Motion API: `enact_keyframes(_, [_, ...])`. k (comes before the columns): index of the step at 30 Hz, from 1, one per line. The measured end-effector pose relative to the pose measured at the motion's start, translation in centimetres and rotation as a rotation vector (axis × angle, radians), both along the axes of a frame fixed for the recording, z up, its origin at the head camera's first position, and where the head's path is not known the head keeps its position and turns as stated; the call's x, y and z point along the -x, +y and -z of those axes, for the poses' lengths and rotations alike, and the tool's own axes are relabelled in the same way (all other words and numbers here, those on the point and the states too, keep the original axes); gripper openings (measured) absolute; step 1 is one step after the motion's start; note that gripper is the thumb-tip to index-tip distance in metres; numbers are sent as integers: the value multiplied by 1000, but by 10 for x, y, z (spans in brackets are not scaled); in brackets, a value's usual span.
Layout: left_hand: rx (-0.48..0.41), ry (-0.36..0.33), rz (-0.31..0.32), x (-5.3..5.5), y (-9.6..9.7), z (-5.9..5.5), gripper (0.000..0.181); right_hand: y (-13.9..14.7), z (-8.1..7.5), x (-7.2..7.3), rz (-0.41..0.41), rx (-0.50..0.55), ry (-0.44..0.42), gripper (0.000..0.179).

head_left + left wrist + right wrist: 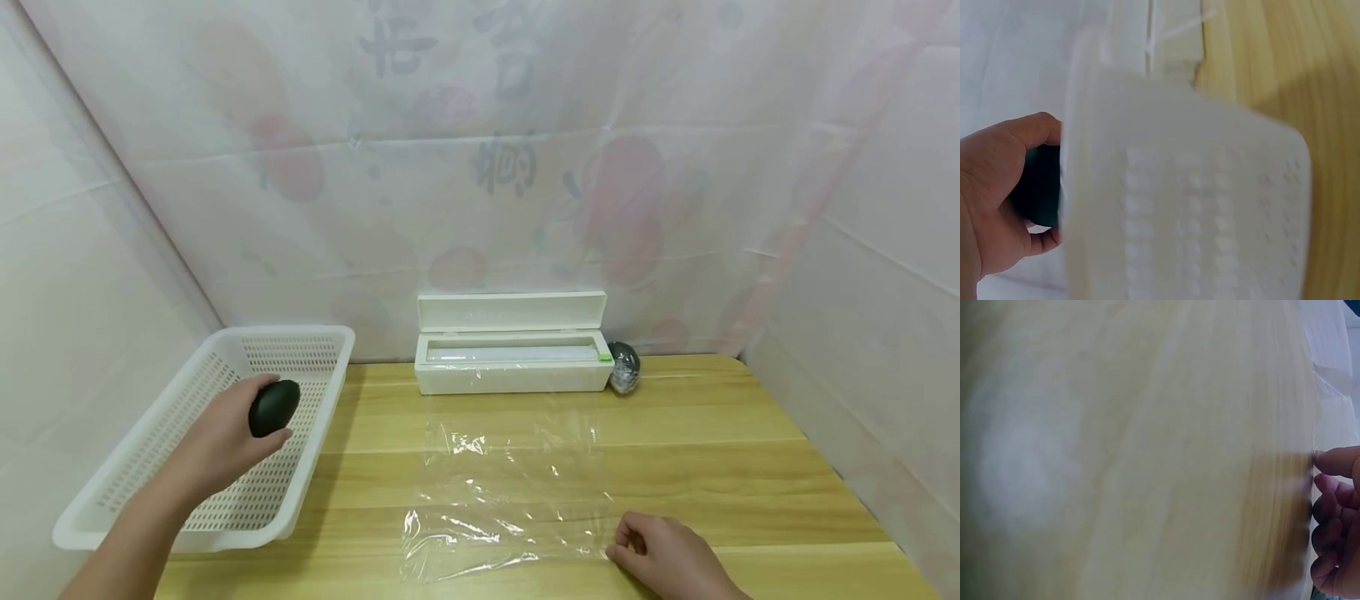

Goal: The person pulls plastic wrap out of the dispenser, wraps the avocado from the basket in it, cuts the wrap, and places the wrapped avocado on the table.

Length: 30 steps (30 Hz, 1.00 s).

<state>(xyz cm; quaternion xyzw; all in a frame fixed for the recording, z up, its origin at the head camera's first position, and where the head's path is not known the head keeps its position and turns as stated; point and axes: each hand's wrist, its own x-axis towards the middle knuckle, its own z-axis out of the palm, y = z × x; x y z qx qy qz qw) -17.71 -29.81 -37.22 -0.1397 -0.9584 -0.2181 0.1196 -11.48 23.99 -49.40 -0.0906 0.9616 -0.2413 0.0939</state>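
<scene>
In the head view, my left hand [225, 433] grips a smooth, dark green avocado [274, 408] above the white perforated basket [341, 367]. In the left wrist view the basket's wall [1179, 125] hides part of the avocado [1038, 187]. A sheet of clear cling film [502, 500] lies wrinkled on the table, stretching forward from the white dispenser box [513, 381]. At its near right corner, my right hand [667, 554] pinches the film's edge between thumb and forefinger, the other fingers curled.
The dispenser's lid [512, 312] stands raised, with a film roll [513, 353] inside. Against its right end sits a dark round thing wrapped in film [624, 367]. The wooden table [720, 467] is bounded by pale printed cloth [465, 183] at the back and sides.
</scene>
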Motion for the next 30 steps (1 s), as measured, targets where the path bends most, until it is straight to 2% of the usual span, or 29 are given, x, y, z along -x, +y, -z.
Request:
enact_keyframes(4, [10,49,64,1,23,-6,64,0,1,1,3,-4,-11,25])
enact_keyframes(8, [-13,15,137,3,51,-8,64,0,1,1,1,-6,-2,25])
enact_keyframes(11, [-31,-26,189,5,77,-4,70,1,0,0,-2,-7,3,25])
enact_keyframes(16, [0,-100,286,10,131,14,75,2,-2,-1,2,2,-7,25])
enact_keyframes(21, [50,-160,422,16,180,36,71,3,-1,-1,-1,15,-18,26])
enact_keyframes(25, [66,-196,504,20,209,53,68,1,-1,-2,1,20,-11,26])
enact_keyframes(30, [100,-266,563,20,232,70,67,-1,-2,-3,1,26,-11,25])
